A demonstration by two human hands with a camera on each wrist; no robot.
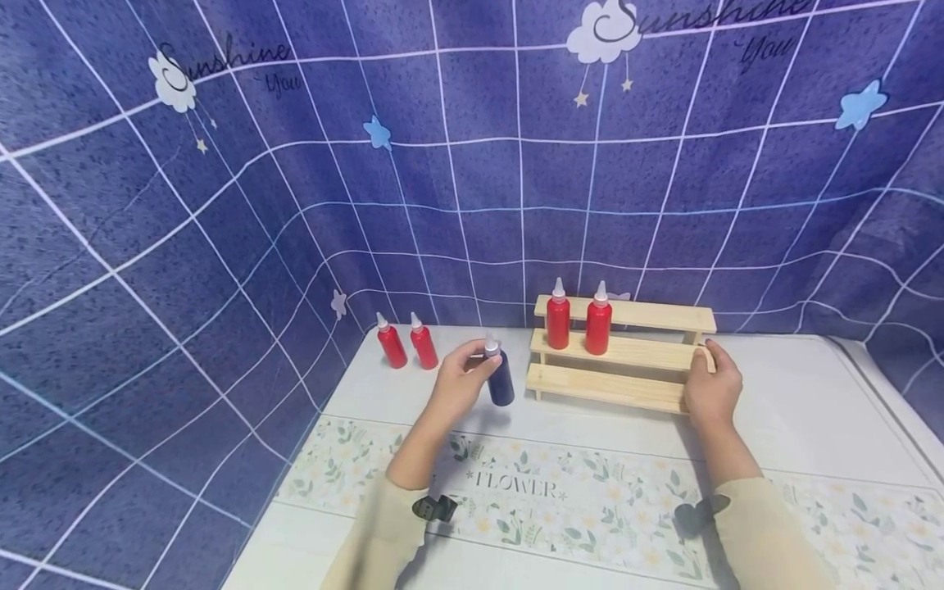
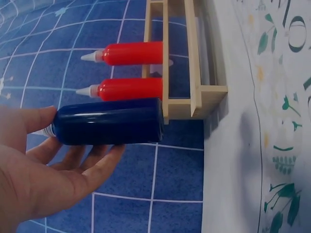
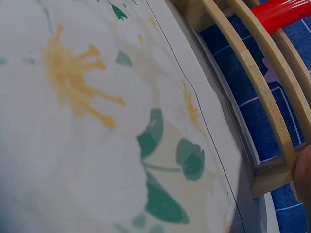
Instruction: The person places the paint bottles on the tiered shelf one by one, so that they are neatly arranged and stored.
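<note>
My left hand [image 1: 459,383] pinches a dark blue squeeze bottle [image 1: 501,385] near its pale pointed cap. The bottle hangs above the table, just left of a three-tier wooden rack [image 1: 642,354]. In the left wrist view the blue bottle [image 2: 109,122] lies between thumb and fingers, its base toward the rack. My right hand [image 1: 714,389] grips the rack's right end; only a bit of a finger [image 3: 303,172] shows in the right wrist view. Two red squeeze bottles, one [image 1: 558,322] left of the other [image 1: 598,328], stand upright on the middle tier.
Two more red bottles, one [image 1: 392,346] beside the other [image 1: 424,346], stand on the table at the back left. A flower-printed strip [image 1: 549,492] crosses the white table [image 1: 782,401]. A blue gridded curtain [image 1: 479,180] hangs behind and along the left.
</note>
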